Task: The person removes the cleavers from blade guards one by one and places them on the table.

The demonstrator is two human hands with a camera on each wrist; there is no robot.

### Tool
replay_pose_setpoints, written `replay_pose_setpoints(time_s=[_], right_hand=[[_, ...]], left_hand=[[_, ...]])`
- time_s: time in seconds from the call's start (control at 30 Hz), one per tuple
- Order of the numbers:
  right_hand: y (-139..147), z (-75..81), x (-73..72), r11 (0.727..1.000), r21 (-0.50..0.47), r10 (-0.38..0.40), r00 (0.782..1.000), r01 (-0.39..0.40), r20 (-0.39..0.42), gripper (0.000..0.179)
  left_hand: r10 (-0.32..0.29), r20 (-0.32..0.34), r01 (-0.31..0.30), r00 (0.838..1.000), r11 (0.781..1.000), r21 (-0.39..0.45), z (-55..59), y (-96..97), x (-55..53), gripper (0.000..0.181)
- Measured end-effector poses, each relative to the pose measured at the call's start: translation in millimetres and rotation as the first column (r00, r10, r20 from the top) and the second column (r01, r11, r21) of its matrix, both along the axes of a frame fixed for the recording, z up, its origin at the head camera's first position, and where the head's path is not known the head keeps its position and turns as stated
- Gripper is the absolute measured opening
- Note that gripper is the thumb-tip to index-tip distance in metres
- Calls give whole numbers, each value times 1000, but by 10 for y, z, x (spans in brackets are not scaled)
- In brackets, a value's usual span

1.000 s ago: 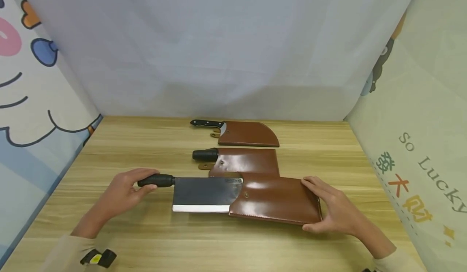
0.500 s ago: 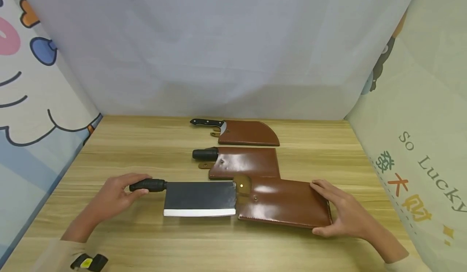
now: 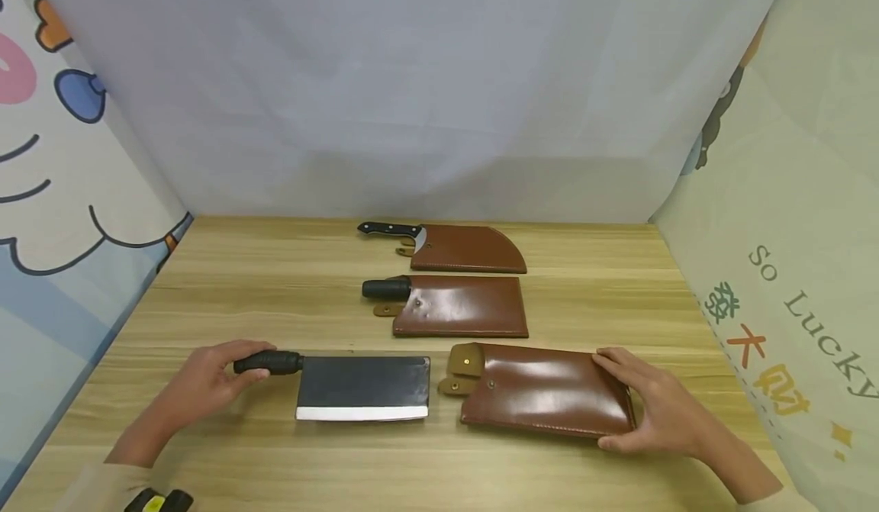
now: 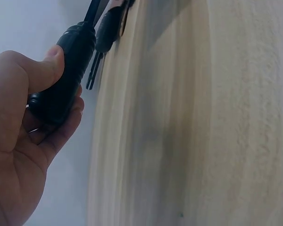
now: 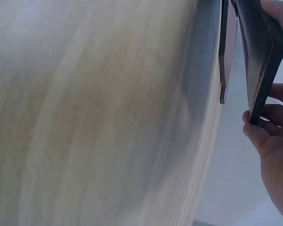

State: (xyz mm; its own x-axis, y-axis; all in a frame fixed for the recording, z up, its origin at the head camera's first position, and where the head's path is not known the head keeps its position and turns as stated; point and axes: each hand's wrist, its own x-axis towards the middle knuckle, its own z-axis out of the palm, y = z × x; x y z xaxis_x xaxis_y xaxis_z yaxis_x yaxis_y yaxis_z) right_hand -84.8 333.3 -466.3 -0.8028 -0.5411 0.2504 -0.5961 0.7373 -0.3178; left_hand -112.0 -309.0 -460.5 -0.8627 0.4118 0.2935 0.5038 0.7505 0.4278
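My left hand (image 3: 216, 381) grips the black handle of a cleaver (image 3: 364, 382), thumb and fingers round its end. The cleaver's dark blade is bare, with a bright edge facing me. In the left wrist view the ribbed handle (image 4: 68, 70) lies between thumb and fingers. To the right, my right hand (image 3: 659, 405) holds a brown leather sheath (image 3: 549, 390) by its far right end, thumb at the lower corner and fingers at the upper one. Two tan strap tabs stick out at the sheath's left mouth. A small gap separates blade and sheath. The right wrist view shows the sheath's stitched edge (image 5: 264, 66).
Behind them on the wooden table (image 3: 206, 283) lie two more sheathed knives. The nearer cleaver sheath (image 3: 467, 306) is rectangular; the farther sheath (image 3: 474, 249) has a rounded end and a riveted black handle. A pale cloth (image 3: 426, 92) hangs at the back, printed cloths at both sides.
The blade has come fully out of the sheath. The left hand has moved left and toward me with the cleaver; the right hand has shifted right and slightly nearer with the sheath.
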Motion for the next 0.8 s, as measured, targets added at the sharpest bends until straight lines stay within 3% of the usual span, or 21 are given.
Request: replay_pose_setpoints(time_s=[0.4, 0.6, 0.8], right_hand=[[15, -39, 26, 1000, 21, 8, 1000, -7, -12, 109], [23, -45, 37, 1000, 29, 0, 999, -1, 42, 107], [19, -58, 41, 998, 66, -14, 995, 8, 95, 108]], left_hand=[[4, 33, -4, 999, 1000, -19, -121, -63, 14, 33], [7, 75, -5, 997, 1000, -28, -157, -65, 21, 32], [-1, 76, 4, 997, 999, -39, -182, -59, 21, 34]])
